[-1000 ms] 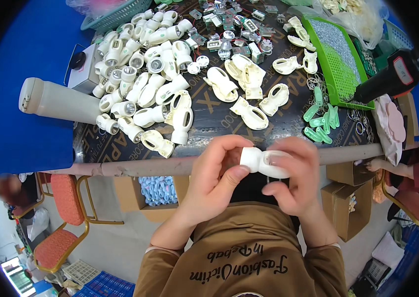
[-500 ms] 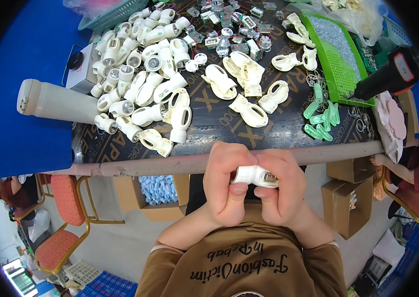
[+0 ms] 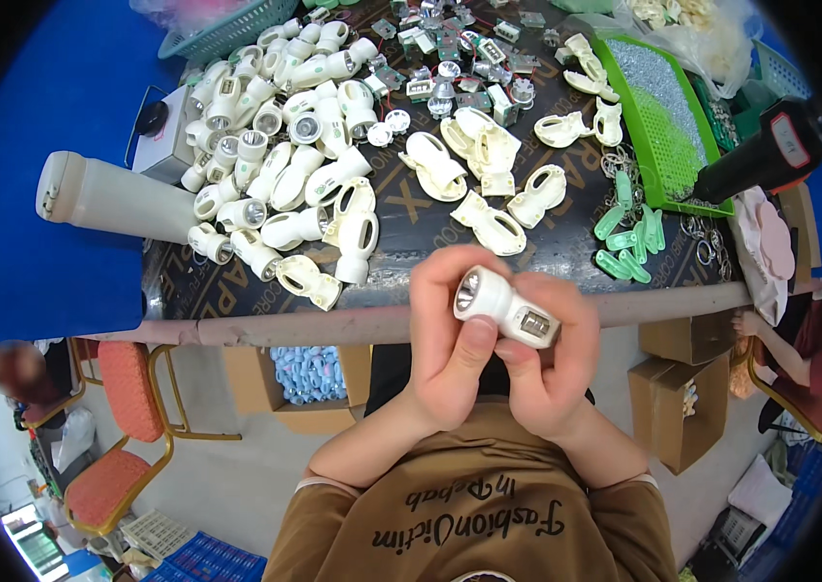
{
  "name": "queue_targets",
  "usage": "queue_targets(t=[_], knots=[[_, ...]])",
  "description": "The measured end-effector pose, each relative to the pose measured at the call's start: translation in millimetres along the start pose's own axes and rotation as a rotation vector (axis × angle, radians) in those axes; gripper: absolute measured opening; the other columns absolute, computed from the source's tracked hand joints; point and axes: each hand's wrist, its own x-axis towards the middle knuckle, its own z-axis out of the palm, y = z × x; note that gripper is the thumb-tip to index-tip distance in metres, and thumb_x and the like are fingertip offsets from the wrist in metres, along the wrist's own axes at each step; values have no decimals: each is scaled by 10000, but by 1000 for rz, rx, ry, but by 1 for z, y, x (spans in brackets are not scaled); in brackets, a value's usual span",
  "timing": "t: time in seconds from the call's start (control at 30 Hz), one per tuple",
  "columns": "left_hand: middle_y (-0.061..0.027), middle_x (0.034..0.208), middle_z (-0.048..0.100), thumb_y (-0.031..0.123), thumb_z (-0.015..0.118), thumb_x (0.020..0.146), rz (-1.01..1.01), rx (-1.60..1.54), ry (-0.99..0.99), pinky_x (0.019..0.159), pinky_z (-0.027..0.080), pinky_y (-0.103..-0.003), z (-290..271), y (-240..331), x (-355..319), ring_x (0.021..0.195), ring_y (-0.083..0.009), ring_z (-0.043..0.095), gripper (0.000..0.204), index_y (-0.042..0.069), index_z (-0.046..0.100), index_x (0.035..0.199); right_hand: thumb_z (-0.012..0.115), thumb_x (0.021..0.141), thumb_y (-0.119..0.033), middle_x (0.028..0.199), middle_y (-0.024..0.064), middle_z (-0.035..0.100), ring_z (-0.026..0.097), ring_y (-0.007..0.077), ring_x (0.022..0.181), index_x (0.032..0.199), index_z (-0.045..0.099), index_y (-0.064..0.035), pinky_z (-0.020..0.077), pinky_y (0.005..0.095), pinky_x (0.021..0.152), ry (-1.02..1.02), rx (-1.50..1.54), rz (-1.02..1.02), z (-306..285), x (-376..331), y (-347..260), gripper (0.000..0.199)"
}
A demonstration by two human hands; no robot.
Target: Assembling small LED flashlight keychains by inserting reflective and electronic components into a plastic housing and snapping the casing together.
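Observation:
Both hands grip a small white flashlight [image 3: 500,305] in front of the table's near edge. My left hand [image 3: 448,339] is closed round its lens end, the thumb pressing on its side. My right hand [image 3: 558,344] is wrapped round the other end, thumb below it. The reflector faces up and left, and a metal-lined opening shows in the body. Beyond my hands lie loose cream shell halves [image 3: 489,221]. A large pile of similar white flashlights [image 3: 285,175] covers the table's left part.
Circuit boards with wires [image 3: 450,82] lie at the back. At right stand a green tray of small metal parts [image 3: 658,97], green clips [image 3: 629,242] and a black power tool [image 3: 760,155]. A white bottle-like object [image 3: 110,199] lies left. Boxes [image 3: 688,407] and a chair [image 3: 130,398] stand below.
Both hands have risen slightly toward the table with the flashlight. It has been tilted and turned, so its reflector and the opening in its body now show more fully.

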Motion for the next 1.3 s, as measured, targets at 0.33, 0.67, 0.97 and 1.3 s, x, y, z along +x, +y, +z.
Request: queue_targets(t=[0.33,0.67,0.97,1.3], knots=[[-121,1093,484,372,399,947,-497,-983,-364,710,425,-273,-29,10,-2,885,-174,504,481,29,334,1277,556,811,-277,1094,123,568,529,292,928,1119,605,-56,403,386,834,-227,-183,-141,-27,28,3,382],[-181,872,499,345,452,922,-800,-929,-463,525,334,-240,-31,19,1,661,-143,431,481,-70,396,1160,437,934,-183,1004,73,525,545,101,898,1153,483,-6,492,221,648,-772,777,367,-34,53,19,285],[-70,852,509,297,456,940,-852,-785,-397,548,321,-208,-24,30,2,669,-98,425,321,-12,476,1022,389,948,-177,994,58,502,552,109,845,1141,432,-15,525,228,658,-726,763,581,-34,45,5,255],[-90,886,527,285,453,946,-887,-765,-338,527,348,-197,-20,25,2,665,-101,462,306,-4,476,1047,486,910,-372,1034,109,543,528,212,1013,1141,460,26,209,438,1091,-613,905,698,-33,31,24,461]])
